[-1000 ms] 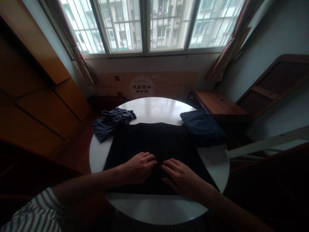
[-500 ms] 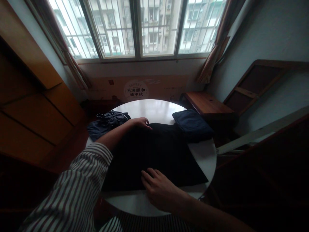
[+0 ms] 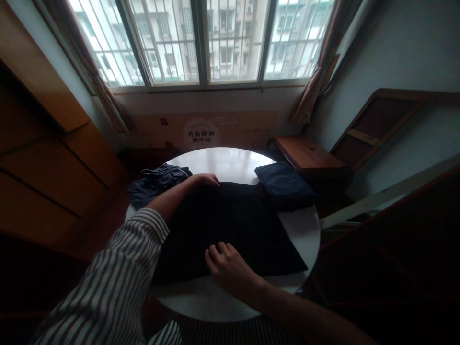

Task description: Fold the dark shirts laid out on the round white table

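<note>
Head view: one look down over the round white surface (image 3: pixel 223 160) from the person's own position.

Left hand (image 3: pixel 205 180): reaches far across, fingers curled narrow over the far edge of the black garment. Whether it pinches the cloth, I cannot tell.

Right hand (image 3: pixel 228 267): rests on the near part of the garment, fingers somewhat spread and lightly curled, with no clear grip.

Black garment (image 3: pixel 230 227): lies flat in the middle of the surface, between the two piles, its near edge close to the person.

Left pile: a crumpled dark garment (image 3: pixel 158 186) with a white cord, just beyond the left forearm.

Right pile: a folded navy garment (image 3: pixel 283 186), touching the black garment's far right corner.

Sleeve: a striped sleeve (image 3: pixel 115 268) covers the left arm down to the forearm.

Change: a second ago both hands sat side by side mid-garment; now they are well apart — left at the far edge, right near the front.
</note>
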A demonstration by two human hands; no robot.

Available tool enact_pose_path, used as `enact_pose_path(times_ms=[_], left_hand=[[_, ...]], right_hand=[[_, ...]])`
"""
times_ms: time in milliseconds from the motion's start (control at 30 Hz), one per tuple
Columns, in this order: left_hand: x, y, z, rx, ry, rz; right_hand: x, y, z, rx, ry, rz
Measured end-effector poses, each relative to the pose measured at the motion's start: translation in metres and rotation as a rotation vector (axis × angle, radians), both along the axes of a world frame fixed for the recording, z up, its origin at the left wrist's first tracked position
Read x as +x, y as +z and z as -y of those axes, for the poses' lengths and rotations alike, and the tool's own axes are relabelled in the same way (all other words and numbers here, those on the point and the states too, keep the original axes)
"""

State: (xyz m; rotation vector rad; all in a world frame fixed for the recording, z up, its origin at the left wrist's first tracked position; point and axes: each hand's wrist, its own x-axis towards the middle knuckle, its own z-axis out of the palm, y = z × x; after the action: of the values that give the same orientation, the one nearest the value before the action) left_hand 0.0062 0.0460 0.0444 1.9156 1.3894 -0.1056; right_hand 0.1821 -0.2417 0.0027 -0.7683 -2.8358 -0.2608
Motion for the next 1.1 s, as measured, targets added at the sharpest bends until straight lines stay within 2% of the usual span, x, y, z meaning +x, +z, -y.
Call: enact_pose_path(times_ms=[300,433,667,767,867,933,1000,1100], left_hand=[[0.004,-0.01,-0.004,0.075,-0.009,-0.008],[0.007,-0.01,0.001,0.13,0.003,-0.022],[0.01,-0.011,0.016,0.238,0.044,-0.002],[0.012,-0.008,0.019,0.27,0.062,0.025],[0.014,0.005,0.018,0.307,0.092,0.063],[0.011,0.021,0.016,0.336,0.12,0.106],[0.002,0.043,0.016,0.35,0.156,0.184],[-0.02,0.087,0.023,0.324,0.212,0.307]], right_hand=[[-0.002,-0.004,0.004,0.03,0.023,0.021],[-0.003,-0.002,-0.001,0.018,-0.011,0.023],[-0.008,-0.016,0.0,0.101,-0.09,0.01],[-0.004,-0.008,-0.002,0.147,-0.089,-0.02],[0.007,0.016,-0.007,0.191,-0.096,-0.089],[0.018,0.037,-0.011,0.213,-0.099,-0.165],[0.031,0.059,-0.015,0.227,-0.09,-0.273],[0.049,0.09,-0.018,0.19,-0.028,-0.497]])
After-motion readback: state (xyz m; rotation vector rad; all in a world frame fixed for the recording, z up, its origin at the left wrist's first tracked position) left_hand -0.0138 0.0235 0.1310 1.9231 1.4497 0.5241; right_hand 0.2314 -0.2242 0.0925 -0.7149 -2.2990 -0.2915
